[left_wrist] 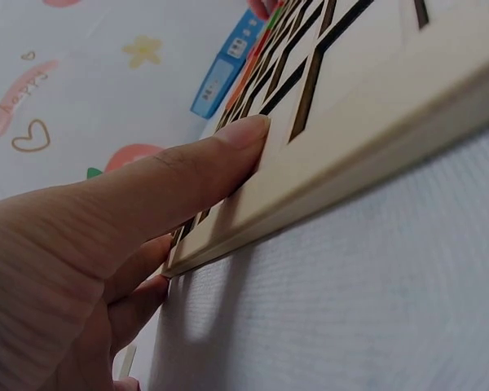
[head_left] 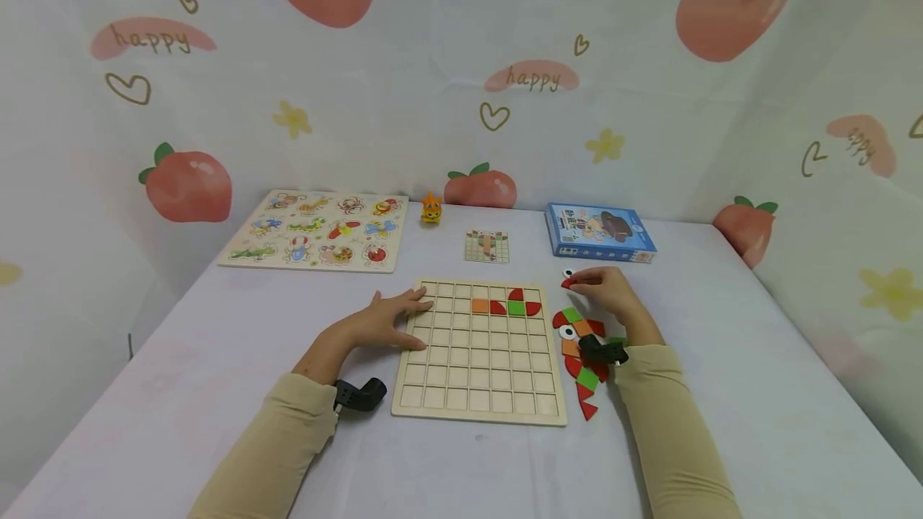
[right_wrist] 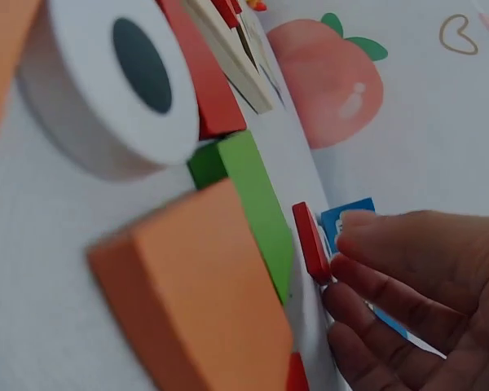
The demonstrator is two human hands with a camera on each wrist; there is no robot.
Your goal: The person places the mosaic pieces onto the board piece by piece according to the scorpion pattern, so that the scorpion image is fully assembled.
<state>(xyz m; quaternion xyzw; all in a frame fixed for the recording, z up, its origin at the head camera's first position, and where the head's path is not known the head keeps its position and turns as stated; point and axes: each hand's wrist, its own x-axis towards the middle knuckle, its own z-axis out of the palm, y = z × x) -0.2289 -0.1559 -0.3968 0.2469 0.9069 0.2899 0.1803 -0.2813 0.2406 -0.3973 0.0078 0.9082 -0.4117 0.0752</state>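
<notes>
I'm counting, folks: two hands in play, my left hand [head_left: 380, 321] and my right hand [head_left: 611, 295], with two black wrist cameras [head_left: 362, 396]! One grid board [head_left: 479, 380] carries five tiles: three red quarter-rounds [head_left: 534, 308], one orange square [head_left: 480, 307], one green square [head_left: 517, 308]. Over to one picture board [head_left: 324, 271], twelve pictures [head_left: 336, 254] strong! One pattern card [head_left: 486, 247], one blue box [head_left: 602, 232], one orange figurine [head_left: 431, 208]. Two eye discs [head_left: 567, 332]! The other loose tiles [head_left: 587, 379] are partly covered, so I can't total them.

Insect puzzle [head_left: 320, 237] flat on table [head_left: 238, 327], far left, orange figurine [head_left: 431, 209] upright beside it, blue box [head_left: 602, 233] flat, far right, cloth [head_left: 418, 102] behind, "happy" legible to me
</notes>
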